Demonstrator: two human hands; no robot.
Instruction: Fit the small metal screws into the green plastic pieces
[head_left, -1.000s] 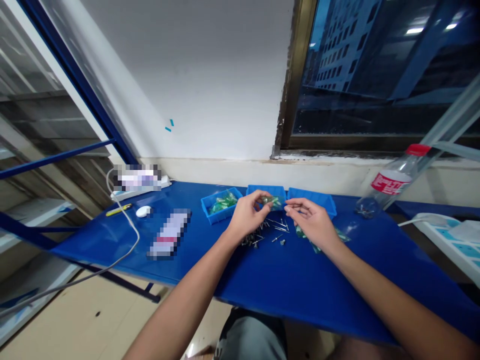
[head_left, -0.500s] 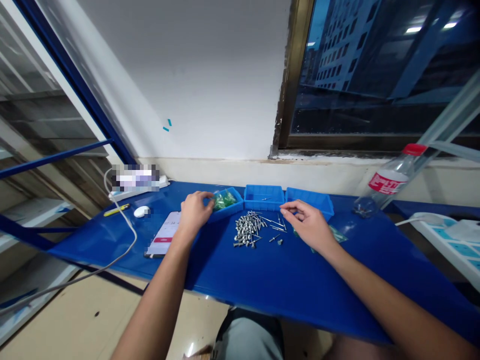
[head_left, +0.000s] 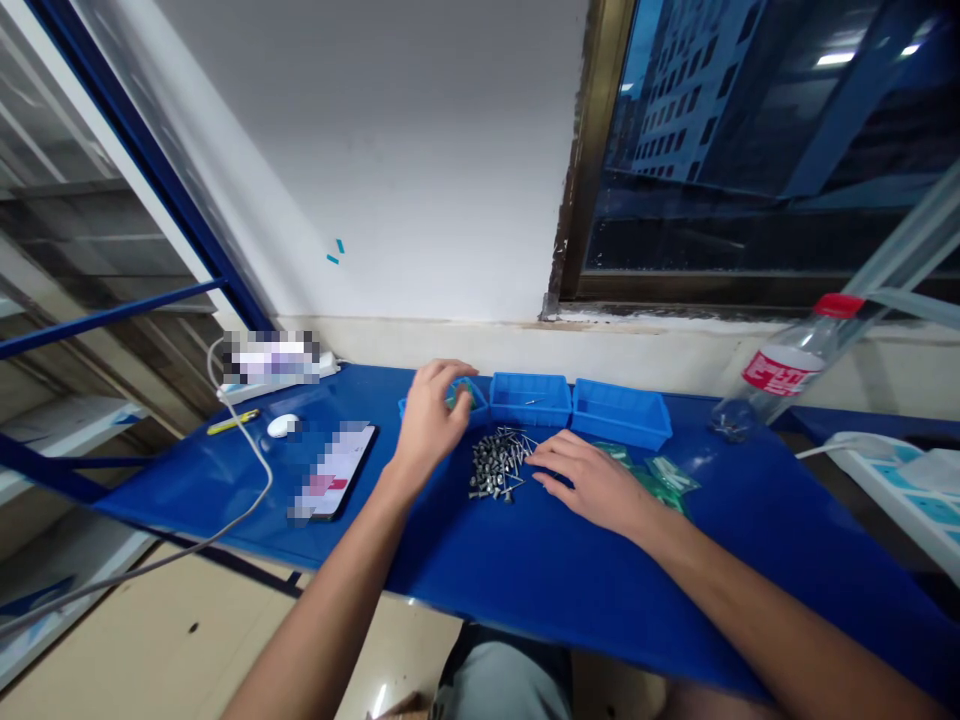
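Fingers (head_left: 450,385) of the left hand (head_left: 429,425) curl over a blue bin (head_left: 480,408); the right hand (head_left: 592,483) spreads its fingers beside metal fasteners (head_left: 495,465).

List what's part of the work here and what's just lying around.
Work:
left hand, at the left blue bin
right hand, beside the metal fasteners
green packets
middle blue bin
right blue bin

Lying around:
phone
white mouse
yellow marker
power strip
plastic bottle

rivets (head_left: 495,465) lie before three bins (head_left: 530,400), a phone (head_left: 334,470) to their left.
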